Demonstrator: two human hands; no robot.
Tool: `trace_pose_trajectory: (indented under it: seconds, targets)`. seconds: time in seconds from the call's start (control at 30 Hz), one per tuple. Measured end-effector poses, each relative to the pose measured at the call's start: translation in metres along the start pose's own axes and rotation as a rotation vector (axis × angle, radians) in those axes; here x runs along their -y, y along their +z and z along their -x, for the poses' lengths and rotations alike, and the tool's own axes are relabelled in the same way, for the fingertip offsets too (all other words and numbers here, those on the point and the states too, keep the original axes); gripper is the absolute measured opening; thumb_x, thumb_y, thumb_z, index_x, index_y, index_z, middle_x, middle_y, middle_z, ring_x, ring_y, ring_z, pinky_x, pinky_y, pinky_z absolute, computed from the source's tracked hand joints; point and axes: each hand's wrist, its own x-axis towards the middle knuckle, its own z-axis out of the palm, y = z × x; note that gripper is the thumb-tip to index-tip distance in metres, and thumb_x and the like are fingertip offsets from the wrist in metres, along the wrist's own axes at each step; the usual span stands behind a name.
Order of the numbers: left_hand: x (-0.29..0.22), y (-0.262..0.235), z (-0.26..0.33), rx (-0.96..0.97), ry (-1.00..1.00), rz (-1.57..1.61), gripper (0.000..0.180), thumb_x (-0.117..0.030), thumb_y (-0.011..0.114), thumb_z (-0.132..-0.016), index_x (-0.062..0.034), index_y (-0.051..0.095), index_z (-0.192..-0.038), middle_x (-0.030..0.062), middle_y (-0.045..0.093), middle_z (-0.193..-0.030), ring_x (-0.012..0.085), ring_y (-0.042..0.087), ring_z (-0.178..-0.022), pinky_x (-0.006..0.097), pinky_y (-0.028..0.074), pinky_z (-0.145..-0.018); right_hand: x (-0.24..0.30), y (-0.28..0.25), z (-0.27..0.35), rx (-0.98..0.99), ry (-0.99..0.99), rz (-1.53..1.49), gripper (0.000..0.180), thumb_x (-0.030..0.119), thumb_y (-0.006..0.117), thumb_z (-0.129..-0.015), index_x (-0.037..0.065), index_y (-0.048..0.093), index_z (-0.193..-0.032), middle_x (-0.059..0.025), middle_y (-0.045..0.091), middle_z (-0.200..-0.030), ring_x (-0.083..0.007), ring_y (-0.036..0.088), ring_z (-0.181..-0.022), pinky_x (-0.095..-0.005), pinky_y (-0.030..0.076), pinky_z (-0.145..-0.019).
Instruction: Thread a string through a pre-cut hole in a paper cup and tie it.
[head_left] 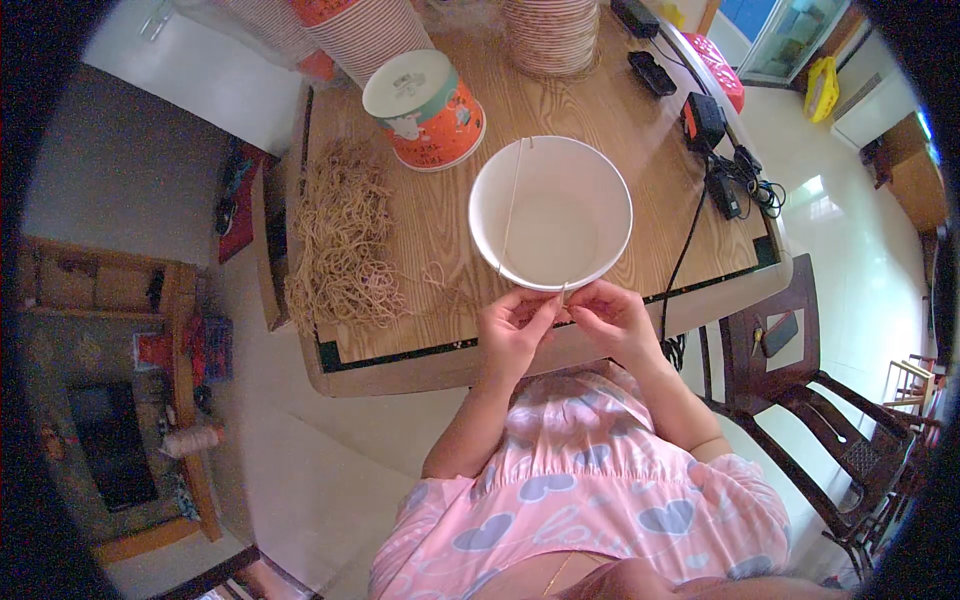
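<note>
A white round paper bucket [590, 190] stands mouth up near the table's front edge. A thin tan string [515, 190] runs across its mouth from the far rim to the near left rim. At the near rim, my left hand [515, 328] is closed in a pinch with a bit of string between thumb and fingers. My right hand [618, 322] meets it there, its thumb and fingertips pressed together on the same string. A short piece stands up between the two hands; the fingers hide the rest. Left of the bucket lies a tangled heap of tan strings [345, 240].
An upturned orange and green printed bucket [430, 120] stands behind. Stacks of nested buckets [552, 40] line the far side. Black power adapters and cables [705, 125] lie along the right edge. A dark wooden chair [770, 350] with a phone on it stands right of the table [420, 345].
</note>
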Motion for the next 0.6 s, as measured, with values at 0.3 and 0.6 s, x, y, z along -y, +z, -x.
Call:
trace_pose_trajectory:
  seconds: [0.3, 0.6]
  targets:
    - [0.014, -0.018, -0.003, 0.125, -0.118, 0.330, 0.007, -0.004, 0.064, -0.077, -0.0052, 0.060, -0.083, 0.0025, 0.060, -0.069, 0.0079, 0.051, -0.051, 0.021, 0.041, -0.045, 0.007, -0.004, 0.003, 0.053, 0.039, 0.049, 0.013, 0.010, 0.062, -0.083, -0.001, 0.060, -0.090, -0.0031, 0.063, -0.082, -0.0097, 0.059, -0.078, -0.0240, 0.047, -0.072]
    - [0.011, -0.012, 0.000, 0.133, -0.075, 0.336, 0.011, -0.003, 0.067, -0.076, -0.0055, 0.061, -0.084, 0.0006, 0.060, -0.075, 0.0062, 0.052, -0.061, 0.018, 0.039, -0.052, 0.017, 0.000, 0.007, 0.032, -0.011, 0.009, 0.013, 0.008, 0.063, -0.082, -0.002, 0.061, -0.090, -0.0050, 0.064, -0.085, -0.0103, 0.060, -0.080, -0.0249, 0.048, -0.073]
